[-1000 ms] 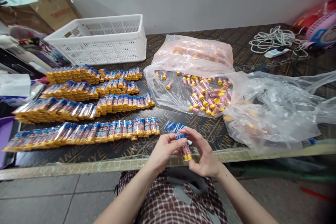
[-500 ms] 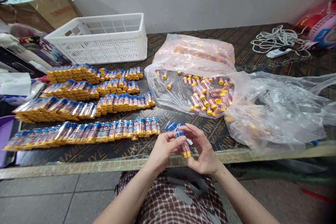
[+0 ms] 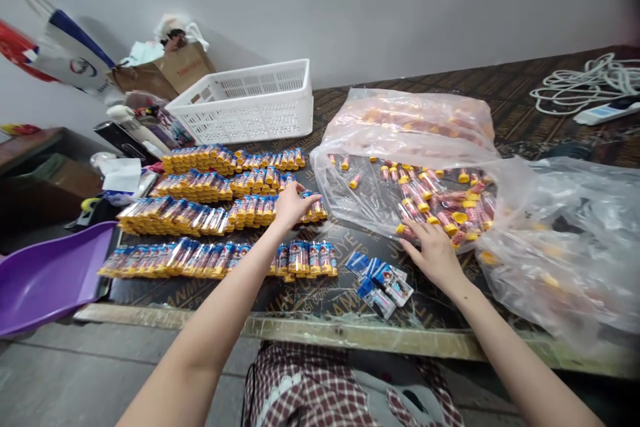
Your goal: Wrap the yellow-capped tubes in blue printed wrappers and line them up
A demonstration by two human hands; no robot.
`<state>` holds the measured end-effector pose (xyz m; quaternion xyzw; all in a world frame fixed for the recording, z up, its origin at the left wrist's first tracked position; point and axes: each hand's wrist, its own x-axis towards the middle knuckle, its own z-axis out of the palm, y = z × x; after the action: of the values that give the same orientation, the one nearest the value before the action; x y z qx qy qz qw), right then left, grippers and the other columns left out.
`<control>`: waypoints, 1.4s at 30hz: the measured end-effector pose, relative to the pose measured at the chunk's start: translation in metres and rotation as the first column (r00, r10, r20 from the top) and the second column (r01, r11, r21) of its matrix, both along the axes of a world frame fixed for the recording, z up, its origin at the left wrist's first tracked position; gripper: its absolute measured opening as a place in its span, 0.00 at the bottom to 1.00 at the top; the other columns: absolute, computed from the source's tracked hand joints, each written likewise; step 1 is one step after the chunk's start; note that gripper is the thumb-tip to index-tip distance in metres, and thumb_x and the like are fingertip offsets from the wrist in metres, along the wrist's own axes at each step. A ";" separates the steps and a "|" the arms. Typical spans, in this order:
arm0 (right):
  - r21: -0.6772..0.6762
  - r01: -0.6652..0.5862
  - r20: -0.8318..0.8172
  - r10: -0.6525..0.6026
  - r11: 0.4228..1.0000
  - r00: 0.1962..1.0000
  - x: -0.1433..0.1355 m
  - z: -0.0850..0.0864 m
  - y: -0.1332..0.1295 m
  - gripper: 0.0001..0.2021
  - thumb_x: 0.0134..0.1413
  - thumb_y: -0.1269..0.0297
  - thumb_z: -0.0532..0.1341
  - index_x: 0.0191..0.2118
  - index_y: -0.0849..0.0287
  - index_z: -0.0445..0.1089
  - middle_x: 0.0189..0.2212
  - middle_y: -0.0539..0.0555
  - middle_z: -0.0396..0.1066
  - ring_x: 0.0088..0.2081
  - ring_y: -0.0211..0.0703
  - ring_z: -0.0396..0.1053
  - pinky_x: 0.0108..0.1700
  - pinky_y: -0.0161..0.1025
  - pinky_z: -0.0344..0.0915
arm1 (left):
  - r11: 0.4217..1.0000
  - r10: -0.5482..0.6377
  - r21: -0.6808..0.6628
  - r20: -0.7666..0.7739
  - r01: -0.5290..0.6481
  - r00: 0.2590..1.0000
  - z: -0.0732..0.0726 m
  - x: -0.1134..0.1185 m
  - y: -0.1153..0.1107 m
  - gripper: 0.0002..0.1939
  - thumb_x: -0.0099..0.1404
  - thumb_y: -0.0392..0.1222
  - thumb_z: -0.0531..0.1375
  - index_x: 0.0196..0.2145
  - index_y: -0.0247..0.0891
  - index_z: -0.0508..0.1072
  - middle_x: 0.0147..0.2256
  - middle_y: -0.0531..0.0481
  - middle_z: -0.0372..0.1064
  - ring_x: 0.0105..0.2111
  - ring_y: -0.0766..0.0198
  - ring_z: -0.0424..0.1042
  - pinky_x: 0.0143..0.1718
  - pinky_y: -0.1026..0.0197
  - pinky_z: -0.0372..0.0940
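Note:
My left hand is over the right ends of the middle rows of labelled tubes, thumb stretched out apart from the index finger; its other fingertips are hidden. My right hand reaches over the near edge of an open clear plastic bag, fingers spread beside loose yellow-capped tubes. No tube shows in its grasp. Between the hands, a small pile of blue-topped sleeves lies near the table's front edge. The front row of labelled tubes runs beneath my left forearm.
A white plastic crate stands behind the rows. More clear bags lie at the right. A white cable is coiled at the back right. A purple dustpan-like tray is at the left edge.
Both hands held a labelled tube together at the front edge. They have parted: my left hand moved left to the rows, my right to the bag. The view has shifted left.

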<state>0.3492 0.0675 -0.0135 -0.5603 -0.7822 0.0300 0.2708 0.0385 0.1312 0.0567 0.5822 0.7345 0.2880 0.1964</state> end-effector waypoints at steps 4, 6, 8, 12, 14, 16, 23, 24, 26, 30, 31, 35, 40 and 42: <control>0.033 0.049 0.103 -0.053 0.998 0.993 0.004 -0.015 0.003 0.15 0.57 0.62 0.56 0.48 0.62 0.68 0.38 0.59 0.68 0.41 0.52 0.64 0.43 0.45 0.63 | 0.996 -0.021 -0.089 -0.280 -0.004 0.960 -0.011 -0.007 0.026 0.24 0.52 0.59 0.62 0.37 0.37 0.68 0.36 0.40 0.72 0.40 0.52 0.71 0.37 0.59 0.62; 0.035 0.061 0.116 -0.065 0.997 0.991 0.003 -0.017 0.001 0.14 0.56 0.63 0.57 0.47 0.62 0.68 0.38 0.59 0.67 0.40 0.50 0.65 0.41 0.43 0.63 | 0.992 -0.051 -0.128 -0.346 0.007 0.937 -0.009 -0.005 0.027 0.25 0.54 0.60 0.60 0.39 0.36 0.69 0.38 0.38 0.72 0.41 0.50 0.71 0.37 0.59 0.61; 0.033 0.071 0.128 -0.075 0.997 0.989 0.003 -0.017 0.000 0.14 0.56 0.62 0.57 0.47 0.61 0.68 0.38 0.58 0.67 0.39 0.49 0.65 0.41 0.42 0.63 | 0.994 -0.044 -0.107 -0.398 0.001 0.916 -0.002 -0.001 0.022 0.26 0.56 0.62 0.57 0.40 0.35 0.69 0.38 0.36 0.72 0.41 0.50 0.71 0.38 0.58 0.61; -0.001 0.100 0.172 -0.098 0.995 0.980 0.001 -0.012 0.003 0.14 0.56 0.61 0.58 0.46 0.61 0.68 0.37 0.58 0.66 0.39 0.49 0.65 0.40 0.41 0.62 | 0.995 -0.084 0.027 -0.343 0.099 0.936 0.015 0.024 -0.021 0.24 0.64 0.59 0.48 0.41 0.36 0.71 0.34 0.41 0.73 0.35 0.57 0.72 0.37 0.60 0.61; -0.039 0.120 0.212 -0.109 0.992 0.971 -0.001 -0.008 0.004 0.14 0.56 0.61 0.59 0.46 0.60 0.69 0.37 0.58 0.66 0.38 0.49 0.65 0.38 0.40 0.62 | 0.964 -0.267 -0.082 -0.261 0.254 0.928 0.014 0.047 -0.059 0.22 0.64 0.57 0.49 0.37 0.38 0.72 0.30 0.45 0.74 0.30 0.60 0.71 0.33 0.62 0.60; -0.078 0.137 0.250 -0.113 0.988 0.962 -0.003 -0.004 0.004 0.13 0.56 0.63 0.58 0.47 0.59 0.68 0.37 0.58 0.66 0.37 0.48 0.66 0.36 0.39 0.62 | 0.878 -0.453 -0.281 -0.225 0.387 0.863 0.004 0.072 -0.099 0.20 0.61 0.58 0.53 0.32 0.38 0.73 0.29 0.45 0.73 0.30 0.58 0.72 0.32 0.61 0.60; -0.069 0.093 -0.102 -0.100 0.993 0.990 -0.003 0.018 -0.016 0.21 0.61 0.63 0.50 0.59 0.58 0.57 0.42 0.60 0.66 0.35 0.47 0.67 0.40 0.44 0.65 | 0.886 -0.391 -0.347 -0.201 0.308 0.898 -0.047 0.109 -0.155 0.10 0.60 0.46 0.59 0.36 0.39 0.69 0.36 0.46 0.71 0.35 0.58 0.71 0.34 0.62 0.59; -0.060 0.070 -0.188 -0.080 0.996 0.979 -0.002 0.023 -0.021 0.21 0.61 0.63 0.50 0.59 0.57 0.57 0.43 0.59 0.66 0.35 0.46 0.67 0.42 0.45 0.64 | 0.896 -0.375 -0.325 -0.186 0.303 0.908 -0.050 0.108 -0.154 0.07 0.60 0.44 0.59 0.35 0.39 0.69 0.35 0.47 0.71 0.34 0.60 0.71 0.34 0.62 0.58; -0.053 0.031 -0.307 -0.046 0.998 0.951 -0.001 0.031 -0.031 0.19 0.61 0.63 0.50 0.57 0.55 0.58 0.46 0.58 0.66 0.36 0.45 0.67 0.44 0.45 0.64 | 0.910 -0.359 -0.281 -0.169 0.304 0.918 -0.053 0.106 -0.154 0.04 0.61 0.42 0.58 0.32 0.40 0.70 0.34 0.49 0.70 0.33 0.61 0.70 0.33 0.63 0.57; -0.093 0.022 -0.407 -0.059 0.995 0.911 -0.002 0.040 -0.054 0.13 0.60 0.61 0.53 0.48 0.57 0.66 0.41 0.56 0.69 0.33 0.43 0.66 0.38 0.41 0.64 | 0.917 -0.370 -0.226 -0.169 0.330 0.914 -0.053 0.104 -0.157 0.07 0.63 0.38 0.55 0.31 0.40 0.73 0.32 0.50 0.70 0.32 0.63 0.70 0.33 0.63 0.56; -0.112 0.031 -0.428 -0.077 0.993 0.901 -0.002 0.041 -0.060 0.12 0.59 0.61 0.54 0.46 0.57 0.67 0.39 0.55 0.69 0.31 0.41 0.65 0.35 0.39 0.63 | 0.918 -0.370 -0.212 -0.163 0.334 0.914 -0.053 0.104 -0.159 0.08 0.63 0.37 0.54 0.31 0.40 0.73 0.33 0.49 0.70 0.33 0.63 0.69 0.33 0.63 0.56; -0.137 0.047 -0.485 -0.108 0.989 0.868 -0.005 0.041 -0.076 0.09 0.57 0.60 0.57 0.42 0.57 0.69 0.38 0.54 0.71 0.29 0.39 0.65 0.31 0.37 0.62 | 0.940 -0.327 -0.150 -0.131 0.308 0.936 -0.055 0.104 -0.161 0.04 0.62 0.35 0.56 0.33 0.39 0.71 0.31 0.50 0.70 0.32 0.63 0.68 0.33 0.63 0.56; -0.128 0.024 -0.513 -0.087 0.991 0.854 -0.007 0.037 -0.084 0.09 0.57 0.62 0.58 0.42 0.57 0.69 0.38 0.53 0.71 0.32 0.40 0.67 0.33 0.36 0.64 | 0.946 -0.323 -0.076 -0.171 0.315 0.931 -0.056 0.103 -0.162 0.04 0.61 0.35 0.57 0.28 0.39 0.69 0.32 0.49 0.69 0.34 0.62 0.66 0.34 0.63 0.57; -0.139 0.014 -0.519 -0.085 0.990 0.851 -0.009 0.036 -0.085 0.09 0.57 0.62 0.58 0.42 0.57 0.69 0.38 0.54 0.71 0.32 0.40 0.67 0.32 0.37 0.64 | 0.936 -0.351 -0.086 -0.193 0.340 0.916 -0.055 0.103 -0.162 0.07 0.63 0.37 0.56 0.27 0.39 0.70 0.32 0.48 0.69 0.35 0.61 0.66 0.35 0.62 0.57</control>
<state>0.3402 -0.0179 0.0225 -0.5674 -0.6606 0.2250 0.4371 0.1412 -0.0305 0.0021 0.7242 0.6434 0.1686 0.1821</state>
